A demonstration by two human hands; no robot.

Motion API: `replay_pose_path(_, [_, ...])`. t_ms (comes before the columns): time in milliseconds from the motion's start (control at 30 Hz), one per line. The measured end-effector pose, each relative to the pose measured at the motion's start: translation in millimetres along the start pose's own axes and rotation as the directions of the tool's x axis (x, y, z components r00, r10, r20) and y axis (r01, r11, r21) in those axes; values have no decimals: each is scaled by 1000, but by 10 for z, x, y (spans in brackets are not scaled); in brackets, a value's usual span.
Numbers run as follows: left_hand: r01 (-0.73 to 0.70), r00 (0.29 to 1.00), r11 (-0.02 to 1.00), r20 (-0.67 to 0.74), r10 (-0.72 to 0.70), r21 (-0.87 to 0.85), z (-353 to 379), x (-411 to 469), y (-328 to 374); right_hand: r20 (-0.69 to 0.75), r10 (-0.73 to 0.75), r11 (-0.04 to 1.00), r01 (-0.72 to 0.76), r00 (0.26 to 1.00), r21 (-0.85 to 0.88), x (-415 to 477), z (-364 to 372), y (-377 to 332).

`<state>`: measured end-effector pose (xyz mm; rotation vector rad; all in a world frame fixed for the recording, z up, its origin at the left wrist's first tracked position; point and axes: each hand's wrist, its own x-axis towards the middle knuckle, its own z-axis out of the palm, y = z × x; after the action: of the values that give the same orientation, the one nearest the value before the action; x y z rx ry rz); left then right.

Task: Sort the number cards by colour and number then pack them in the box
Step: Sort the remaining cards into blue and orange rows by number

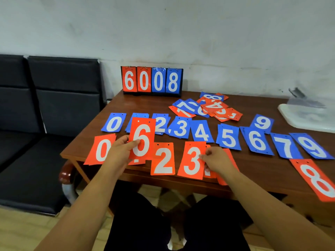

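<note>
Two bare forearms reach in from the bottom edge, above dark-clad knees. The left hand [120, 149] grips the red 6 card [142, 140] by its lower left edge, thumb on its face, holding it upright above the near row. The right hand [215, 160] sits with curled fingers at the right edge of the red 3 card [192, 160], over another red card that is mostly hidden; whether it pinches either one cannot be told.

On the brown worktop [126, 105], the near row holds the red 0 card [101, 151], the red 2 card [163, 160] and the red 3, with the red 8 card [317, 180] well apart at the right. Behind them runs the blue row [228, 137]: 0, a card hidden behind the held 6, then 2, 3, 4, 5, 6, 7 and 9, with a second 9 just behind. Farther back lies a mixed heap [208, 107] of red and blue cards, overlapping. A flip scoreboard [152, 81] stands at the far edge reading 6 0 0 8. A white tray-like thing [304, 116] rests at the right edge. Black seats [54, 98] stand left of the worktop.
</note>
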<state>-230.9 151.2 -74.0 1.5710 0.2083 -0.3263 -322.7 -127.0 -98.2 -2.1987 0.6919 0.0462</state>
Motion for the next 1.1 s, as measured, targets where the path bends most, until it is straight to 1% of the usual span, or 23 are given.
replay_pose_path(133, [18, 998, 1000, 54, -19, 8, 119, -17, -37, 15, 14, 999, -14, 1000, -49, -21, -157, 45])
replay_pose_path(267, [-1, 996, 1000, 86, 0, 12, 213, -36, -109, 22, -19, 998, 20, 1000, -53, -33, -84, -36])
replay_pose_path(333, [3, 996, 1000, 92, -4, 5, 273, -55, -135, 26, -52, 987, 55, 998, -153, -3, 16, -95])
replay_pose_path(433, [6, 994, 1000, 105, -6, 2, 366, -78, -153, -5, -105, 925, 95, 994, -367, 38, 160, -151])
replay_pose_path(467, [7, 994, 1000, 106, -8, 3, 392, -90, -152, -16, -118, 903, 101, 993, -417, 40, 193, -163])
replay_pose_path(533, [9, 994, 1000, 110, -9, 2, 436, -101, -147, -43, -125, 882, 91, 991, -463, 33, 239, -166])
replay_pose_path(700, [12, 994, 1000, 112, -12, 4, 561, -114, -167, -127, -163, 855, 76, 979, -514, -46, 239, -134])
replay_pose_path(767, [18, 993, 1000, 115, -19, 13, 645, -131, -171, -177, -194, 882, 92, 965, -462, -87, 168, -78])
replay_pose_path(833, [24, 991, 1000, 133, -25, 10, 727, -150, -180, -224, -253, 896, 141, 941, -421, -128, 61, 53])
replay_pose_path(867, [25, 988, 1000, 150, -26, 8, 768, -160, -187, -224, -292, 886, 175, 930, -428, -150, 3, 154])
replay_pose_path(933, [24, 983, 1000, 183, -23, -3, 849, -174, -219, -157, -339, 845, 227, 928, -484, -197, -96, 380])
replay_pose_path(1000, [41, 974, 999, 222, -34, -25, 962, -190, -250, -78, -315, 818, 228, 946, -529, -255, -183, 577])
replay_pose_path(1033, [55, 968, 998, 248, -44, -35, 1036, -199, -260, -68, -294, 819, 214, 953, -533, -284, -216, 652])
replay_pose_path(1100, [80, 955, 996, 291, -64, -41, 1216, -229, -266, -108, -283, 835, 189, 953, -517, -334, -288, 778])
